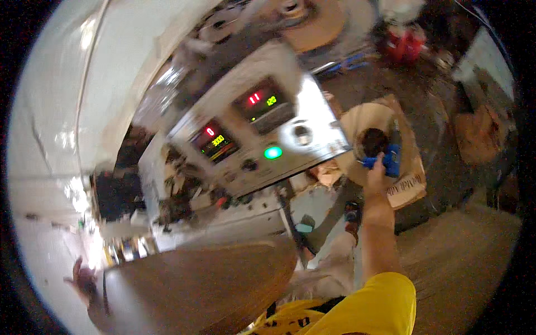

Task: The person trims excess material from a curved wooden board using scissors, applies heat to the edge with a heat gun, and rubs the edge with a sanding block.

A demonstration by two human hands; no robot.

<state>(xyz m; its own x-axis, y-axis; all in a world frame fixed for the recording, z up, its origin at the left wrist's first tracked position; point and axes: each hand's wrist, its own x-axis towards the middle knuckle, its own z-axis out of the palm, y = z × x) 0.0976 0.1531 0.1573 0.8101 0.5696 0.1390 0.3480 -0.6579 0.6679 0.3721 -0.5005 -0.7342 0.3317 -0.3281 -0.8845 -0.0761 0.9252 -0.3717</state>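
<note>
My right hand (378, 166) reaches forward on the right, its fingers closed on a small blue object (393, 162) whose kind I cannot make out. Just beyond it is a round tan disc (352, 131) with a dark round middle (374, 140). Both sit over a brown cardboard box (414, 159) with handwriting on its flap. Far to the left, my left hand (85, 279) is blurred, its fingers spread apart. It is beside one end of a broad, smeared brown shape (201, 282) which crosses the lower left; whether the hand touches it I cannot tell.
A white control panel (254, 164) with red and yellow-green digits, a lit green button (273, 152) and knobs stands tilted at the centre. Behind it are blurred machine parts and a large tan roll (321, 28). A red item (403, 43) is at the back right.
</note>
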